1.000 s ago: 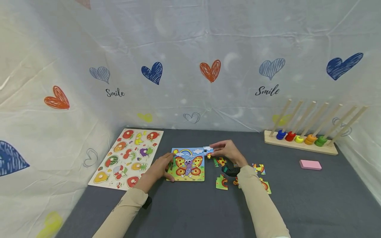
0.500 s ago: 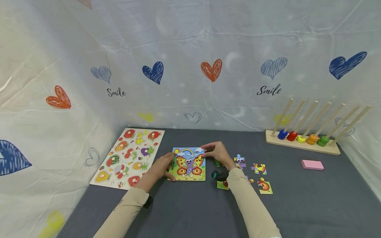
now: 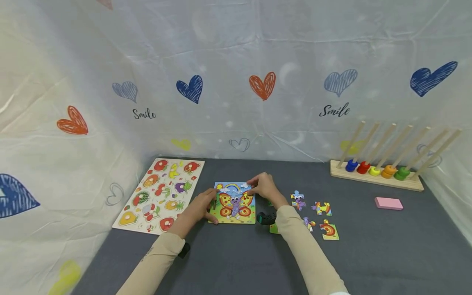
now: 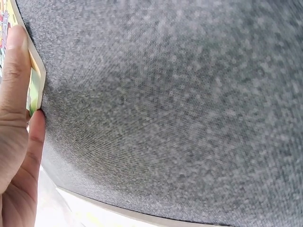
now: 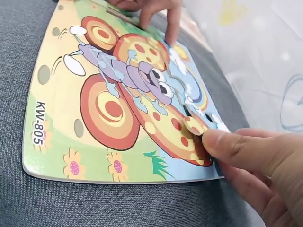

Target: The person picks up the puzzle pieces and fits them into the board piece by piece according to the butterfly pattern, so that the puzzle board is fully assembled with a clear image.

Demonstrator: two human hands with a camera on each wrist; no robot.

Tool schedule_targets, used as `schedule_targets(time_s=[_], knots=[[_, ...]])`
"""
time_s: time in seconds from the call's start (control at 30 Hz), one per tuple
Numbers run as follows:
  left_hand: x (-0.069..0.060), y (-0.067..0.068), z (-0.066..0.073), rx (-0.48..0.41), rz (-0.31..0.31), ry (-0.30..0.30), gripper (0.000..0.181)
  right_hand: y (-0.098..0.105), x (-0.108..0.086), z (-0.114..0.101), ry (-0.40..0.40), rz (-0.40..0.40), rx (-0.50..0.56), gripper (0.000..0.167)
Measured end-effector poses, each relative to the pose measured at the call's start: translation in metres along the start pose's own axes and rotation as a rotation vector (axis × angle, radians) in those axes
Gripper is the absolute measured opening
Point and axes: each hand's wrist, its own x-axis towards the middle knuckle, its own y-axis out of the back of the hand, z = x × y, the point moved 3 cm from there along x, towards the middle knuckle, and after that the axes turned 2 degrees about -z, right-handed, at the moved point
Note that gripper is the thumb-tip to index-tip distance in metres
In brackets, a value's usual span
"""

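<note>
A square puzzle board [image 3: 239, 220] with a purple butterfly picture lies flat on the dark table. My left hand [image 3: 199, 207] holds it by its left side, the thumb near the front corner and the fingertips [image 5: 171, 34] on the picture. At the far right corner, my right hand [image 3: 264, 187] pinches a jigsaw piece [image 5: 194, 126] of sky and spotted wing. In the right wrist view, the piece sits slightly raised over the matching part of the picture; my thumb covers some of it. The left wrist view catches only the board's edge [image 4: 39, 78] and part of the left hand.
Several loose jigsaw pieces [image 3: 323, 208] lie right of the board, some partly hidden by my right forearm. A fruit puzzle board [image 3: 158, 196] lies to the left. At the back right stands a wooden peg rack [image 3: 376, 176] with coloured rings, a pink block [image 3: 389, 203] before it.
My right hand has brought the jigsaw piece leftward from beside the board's far right corner onto that corner. The left hand stays on the board's left side.
</note>
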Motion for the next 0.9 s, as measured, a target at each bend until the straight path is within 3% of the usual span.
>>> schedule_targets(time_s=[0.27,0.4,0.7,0.9], knots=[[0.0012,-0.0013,0.0001,0.004,0.001,-0.007,0.066,0.0006,0.0001,-0.0033,-0.018,-0.045,-0.052,0.027],[0.0007,-0.0015,-0.0006,0.006,0.005,-0.005,0.066,0.0014,0.0001,-0.0002,0.056,-0.053,-0.060,0.029],[-0.0019,0.0008,-0.0005,0.000,0.015,-0.014,0.062,-0.0005,-0.0015,-0.0006,0.103,-0.019,-0.026,0.034],[-0.0005,0.0004,0.0009,-0.005,0.008,-0.013,0.062,-0.0032,-0.0053,0.0048,0.237,0.028,0.067,0.031]])
